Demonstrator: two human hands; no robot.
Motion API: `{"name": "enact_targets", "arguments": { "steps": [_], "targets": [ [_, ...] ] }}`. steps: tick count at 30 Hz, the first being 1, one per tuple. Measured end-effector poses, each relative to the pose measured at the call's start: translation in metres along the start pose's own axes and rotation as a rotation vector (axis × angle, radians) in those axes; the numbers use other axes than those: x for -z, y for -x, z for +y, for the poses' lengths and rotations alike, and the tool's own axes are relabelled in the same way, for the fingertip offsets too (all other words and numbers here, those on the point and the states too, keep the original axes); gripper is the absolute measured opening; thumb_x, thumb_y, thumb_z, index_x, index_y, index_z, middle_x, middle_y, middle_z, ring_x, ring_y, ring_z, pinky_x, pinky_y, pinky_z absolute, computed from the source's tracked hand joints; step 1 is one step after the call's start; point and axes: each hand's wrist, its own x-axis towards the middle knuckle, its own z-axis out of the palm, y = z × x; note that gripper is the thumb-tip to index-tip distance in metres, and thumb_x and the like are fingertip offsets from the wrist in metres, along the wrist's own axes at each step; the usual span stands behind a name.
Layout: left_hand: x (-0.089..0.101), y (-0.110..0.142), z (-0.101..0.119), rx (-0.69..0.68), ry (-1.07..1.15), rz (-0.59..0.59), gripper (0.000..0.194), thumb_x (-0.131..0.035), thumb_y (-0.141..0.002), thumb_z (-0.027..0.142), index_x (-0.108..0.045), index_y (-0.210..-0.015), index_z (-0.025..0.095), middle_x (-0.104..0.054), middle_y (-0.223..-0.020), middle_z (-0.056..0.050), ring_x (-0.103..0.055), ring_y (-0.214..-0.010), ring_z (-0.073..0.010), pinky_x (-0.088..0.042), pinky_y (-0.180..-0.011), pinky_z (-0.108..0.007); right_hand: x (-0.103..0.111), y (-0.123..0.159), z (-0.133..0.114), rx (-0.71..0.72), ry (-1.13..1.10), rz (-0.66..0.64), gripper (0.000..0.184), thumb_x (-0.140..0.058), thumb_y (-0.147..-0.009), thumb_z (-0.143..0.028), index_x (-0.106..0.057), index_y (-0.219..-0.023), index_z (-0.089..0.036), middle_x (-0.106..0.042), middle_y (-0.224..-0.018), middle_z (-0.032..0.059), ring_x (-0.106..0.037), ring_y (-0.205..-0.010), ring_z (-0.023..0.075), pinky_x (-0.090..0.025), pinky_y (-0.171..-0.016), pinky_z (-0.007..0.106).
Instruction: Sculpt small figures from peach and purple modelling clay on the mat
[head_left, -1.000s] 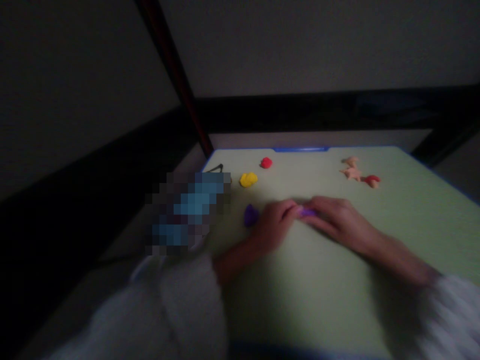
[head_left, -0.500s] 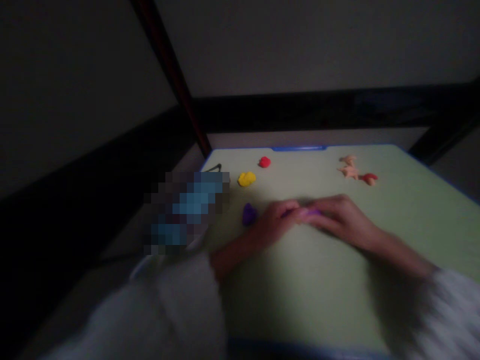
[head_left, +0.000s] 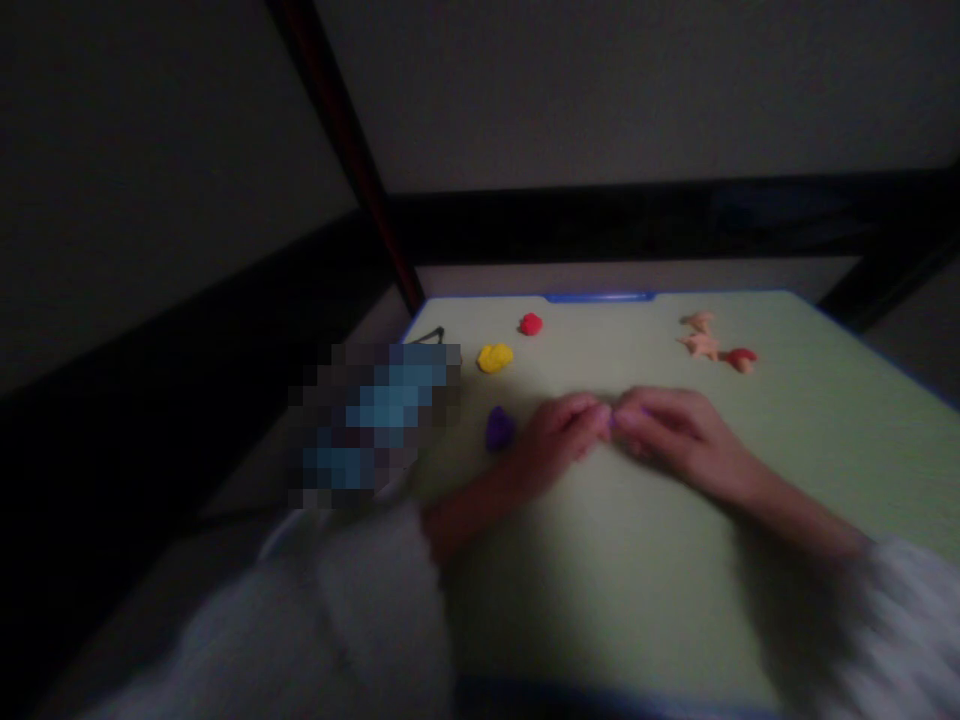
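Both hands meet over the middle of the table. My left hand [head_left: 564, 432] is closed, its thumb and fingertips pinching one end of a small piece of purple modelling clay [head_left: 614, 421]. From the other side, my right hand [head_left: 684, 432] is closed on the same piece. Fingers cover most of it, so its shape is hidden. A larger purple clay lump [head_left: 499, 429] lies just left of my left hand, apart from it.
Farther back are a yellow clay lump [head_left: 495, 358] and a red one [head_left: 531, 324]. Peach clay figures [head_left: 700, 345] and a red-and-peach piece [head_left: 741, 359] lie at the back right. A blurred-out bluish object [head_left: 394, 405] is at the table's [head_left: 600, 600] left edge.
The fingers have closed further over the purple clay, and less of it shows. My right hand's fingers have curled in more. The lumps on the table stay put.
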Motion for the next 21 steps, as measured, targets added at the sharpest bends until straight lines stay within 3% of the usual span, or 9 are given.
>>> {"name": "enact_targets", "arguments": {
  "steps": [4,6,10,15,18,21],
  "targets": [
    [0.001,0.0,0.001,-0.031,-0.247,0.201,0.022,-0.042,-0.084,0.03,-0.05,-0.067,0.017,-0.046,-0.058,0.003,-0.043,-0.057,-0.0097,-0.034,-0.057,-0.024,0.01,-0.009,0.011,0.0,-0.314,0.409,0.028,-0.056,-0.081,-0.042,-0.051,-0.063,-0.021,-0.042,-0.051,-0.005,-0.038,-0.045,0.0088,-0.032,-0.044,0.022],
    [0.003,0.001,-0.001,-0.052,-0.471,0.247,0.017,-0.046,-0.083,0.027,-0.053,-0.071,0.017,-0.053,-0.069,0.001,-0.048,-0.068,-0.012,-0.038,-0.066,-0.026,0.015,-0.013,0.017,-0.007,-0.394,0.509,0.024,-0.055,-0.082,-0.044,-0.056,-0.073,-0.022,-0.038,-0.052,-0.0062,-0.033,-0.043,0.008,-0.031,-0.043,0.022],
    [0.007,0.003,-0.008,-0.07,-0.844,0.149,0.015,-0.042,-0.084,0.018,-0.057,-0.081,0.018,-0.056,-0.089,-0.005,-0.051,-0.086,-0.0173,-0.04,-0.079,-0.031,0.015,-0.014,0.021,-0.092,-0.432,0.444,0.022,-0.055,-0.083,-0.041,-0.063,-0.087,-0.021,-0.04,-0.054,-0.0057,-0.037,-0.044,0.0077,-0.036,-0.042,0.021],
    [0.006,0.004,-0.007,-0.013,-1.094,0.155,0.022,-0.037,-0.083,0.012,-0.057,-0.092,0.017,-0.055,-0.097,-0.01,-0.048,-0.095,-0.0239,-0.04,-0.084,-0.04,0.002,-0.01,0.019,-0.278,-0.637,0.307,0.012,-0.062,-0.078,-0.023,-0.069,-0.087,-0.021,-0.069,-0.079,0.0008,-0.064,-0.069,0.0089,-0.053,-0.067,0.019],
    [0.004,0.003,-0.005,-0.081,-0.95,0.248,0.026,-0.044,-0.078,0.01,-0.055,-0.101,0.016,-0.053,-0.109,-0.012,-0.046,-0.106,-0.0249,-0.039,-0.093,-0.043,-0.003,-0.009,0.018,-0.284,-0.688,0.283,0.015,-0.065,-0.076,-0.019,-0.068,-0.091,-0.021,-0.073,-0.091,0.0029,-0.068,-0.088,0.0124,-0.053,-0.083,0.023],
    [0.0,0.002,-0.008,-0.169,-0.54,0.34,0.027,-0.049,-0.075,0.009,-0.053,-0.1,0.017,-0.053,-0.113,-0.01,-0.047,-0.11,-0.0205,-0.039,-0.098,-0.039,-0.004,-0.009,0.015,-0.23,-0.585,0.272,0.023,-0.068,-0.073,-0.017,-0.065,-0.096,-0.02,-0.073,-0.095,0.0053,-0.067,-0.095,0.0172,-0.053,-0.088,0.031]
  ]
}}
